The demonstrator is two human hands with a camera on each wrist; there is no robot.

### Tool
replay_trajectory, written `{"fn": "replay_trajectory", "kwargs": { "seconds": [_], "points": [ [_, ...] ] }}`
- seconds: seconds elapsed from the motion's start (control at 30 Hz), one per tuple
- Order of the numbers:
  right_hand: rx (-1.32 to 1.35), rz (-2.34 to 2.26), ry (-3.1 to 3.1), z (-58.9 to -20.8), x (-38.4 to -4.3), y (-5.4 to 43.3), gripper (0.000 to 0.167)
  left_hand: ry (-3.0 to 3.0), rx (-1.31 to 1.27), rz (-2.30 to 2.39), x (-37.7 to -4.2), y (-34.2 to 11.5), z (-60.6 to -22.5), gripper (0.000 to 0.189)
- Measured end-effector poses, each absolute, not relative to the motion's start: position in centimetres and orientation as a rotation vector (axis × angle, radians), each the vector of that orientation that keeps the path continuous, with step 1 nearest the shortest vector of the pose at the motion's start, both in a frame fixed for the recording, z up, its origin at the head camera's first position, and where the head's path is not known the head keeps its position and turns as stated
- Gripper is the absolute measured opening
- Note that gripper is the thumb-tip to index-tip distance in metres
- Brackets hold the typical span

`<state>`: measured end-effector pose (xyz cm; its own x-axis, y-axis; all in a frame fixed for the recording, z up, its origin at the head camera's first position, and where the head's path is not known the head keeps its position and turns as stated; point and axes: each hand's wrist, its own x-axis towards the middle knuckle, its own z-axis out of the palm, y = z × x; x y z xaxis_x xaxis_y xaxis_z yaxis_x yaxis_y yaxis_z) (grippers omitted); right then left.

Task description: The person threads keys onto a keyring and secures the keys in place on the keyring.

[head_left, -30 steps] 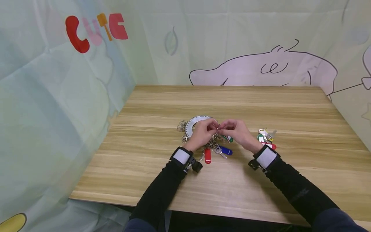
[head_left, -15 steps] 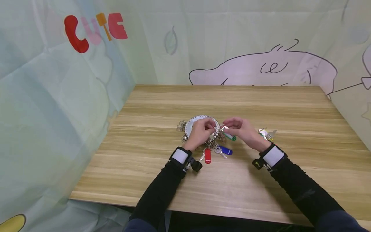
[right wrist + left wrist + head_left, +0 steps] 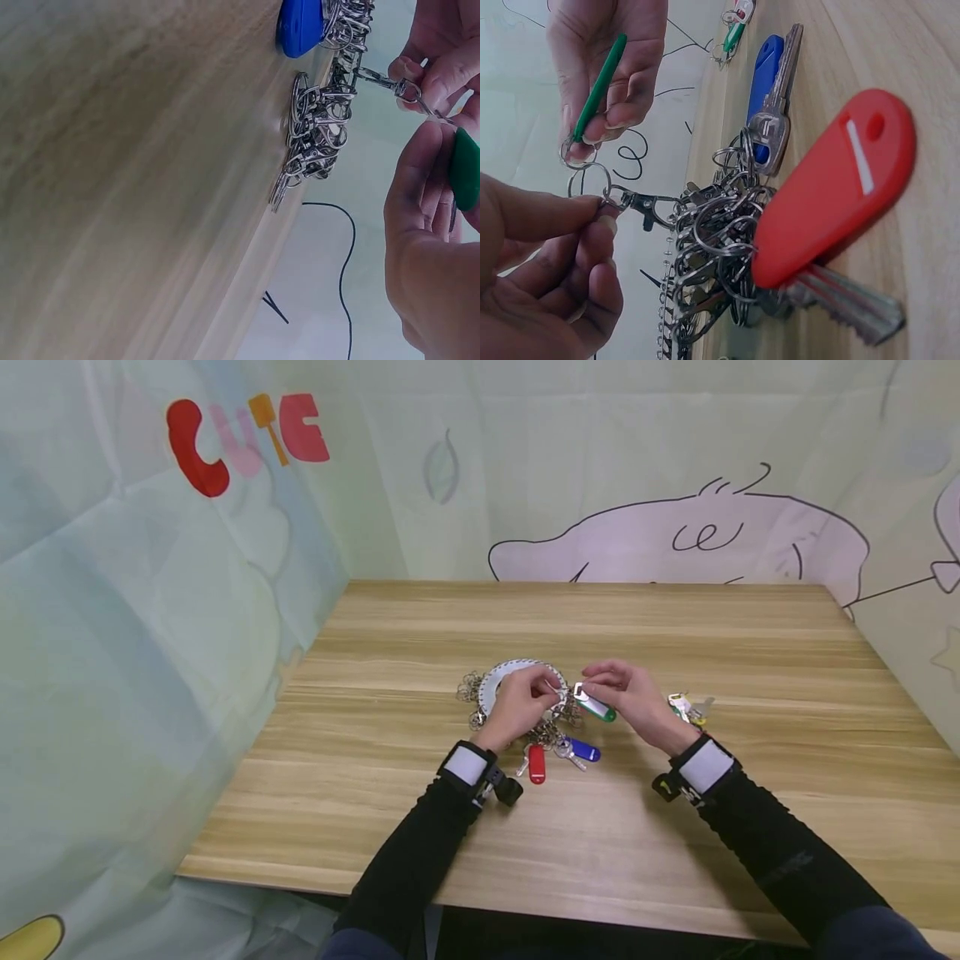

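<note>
My left hand (image 3: 517, 703) pinches a split ring (image 3: 591, 180) between thumb and fingers. That ring hangs from a small metal swivel clasp (image 3: 649, 206), part of the cluster of clasps and rings around a white ring-shaped holder (image 3: 519, 663). Just to the right, my right hand (image 3: 632, 697) holds a green key tag (image 3: 598, 703) by its ring end. In the left wrist view, the tag's small ring (image 3: 566, 154) is close to the left hand's split ring; whether they are linked is unclear. A red key tag (image 3: 840, 187) and a blue key tag (image 3: 583, 750) lie nearer me, with keys.
A small pile of keys and tags (image 3: 690, 710) lies right of the holder, partly hidden by the right wrist. Loose rings and clasps (image 3: 471, 687) fan out along the holder's left side. Everything rests on a wooden table (image 3: 375, 760) before a printed cloth backdrop.
The hands met at the fingertips a second ago. My right hand has since drawn slightly right, bringing the green key tag into plainer sight. My left hand stays nearly still.
</note>
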<state>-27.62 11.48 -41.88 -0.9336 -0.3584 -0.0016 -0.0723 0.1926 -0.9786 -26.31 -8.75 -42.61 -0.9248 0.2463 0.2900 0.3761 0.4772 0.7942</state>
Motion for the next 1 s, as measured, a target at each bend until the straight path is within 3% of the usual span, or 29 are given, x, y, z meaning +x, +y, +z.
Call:
{"fn": "replay_trajectory", "kwargs": {
  "seconds": [0.3, 0.5, 0.63, 1.0],
  "points": [
    [-0.532, -1.511, 2.346, -42.4, -27.5, 12.1, 0.026, -2.772, -0.792, -1.260, -26.3, -8.9, -42.1, 0.008],
    [-0.566, -1.447, 2.367, -42.4, -27.2, 12.6, 0.031, -2.932, -0.920, -1.091, -26.4, -8.8, -42.1, 0.015],
    [-0.544, -1.508, 2.400, -41.8, -27.0, 12.8, 0.035, -2.875, -0.881, -1.192, -26.1, -8.7, -41.8, 0.019],
    [-0.602, -1.687, 2.407, -41.2, -26.6, 12.3, 0.025, -2.620, -0.782, -1.629, -25.3, -7.4, -40.0, 0.018]
  ]
}}
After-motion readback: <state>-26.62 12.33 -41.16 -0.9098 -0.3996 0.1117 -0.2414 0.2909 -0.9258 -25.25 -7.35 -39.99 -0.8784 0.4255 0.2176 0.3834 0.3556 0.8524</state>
